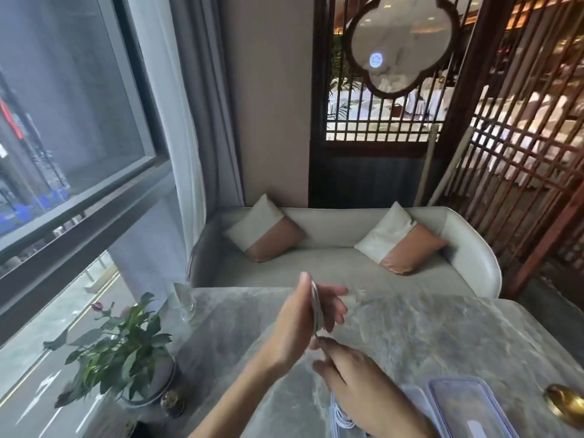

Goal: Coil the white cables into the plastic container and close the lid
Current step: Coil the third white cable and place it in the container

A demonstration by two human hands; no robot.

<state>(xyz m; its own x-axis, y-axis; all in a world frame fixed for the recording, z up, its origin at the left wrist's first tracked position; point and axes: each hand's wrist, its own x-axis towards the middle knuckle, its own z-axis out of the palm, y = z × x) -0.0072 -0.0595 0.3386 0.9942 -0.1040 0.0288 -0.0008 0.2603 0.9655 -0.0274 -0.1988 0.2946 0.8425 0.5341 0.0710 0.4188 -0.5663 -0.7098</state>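
Head: left hand (295, 330), right hand (354, 377) hold one cable coil (317, 311).

Above the grey marble table (442, 327), the left hand (300, 327) holds a thin white cable (317, 308) coiled flat round its fingers. At its five o'clock, the right hand (357, 384) pinches the strand. A clear rectangular plastic container (467, 406), or perhaps its lid, lies at the frame's four o'clock. A green potted plant (120, 349) stands at eight o'clock.

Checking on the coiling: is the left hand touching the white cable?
Touching. In the head view the left hand holds a coil of the white cable between its thumb and fingers.
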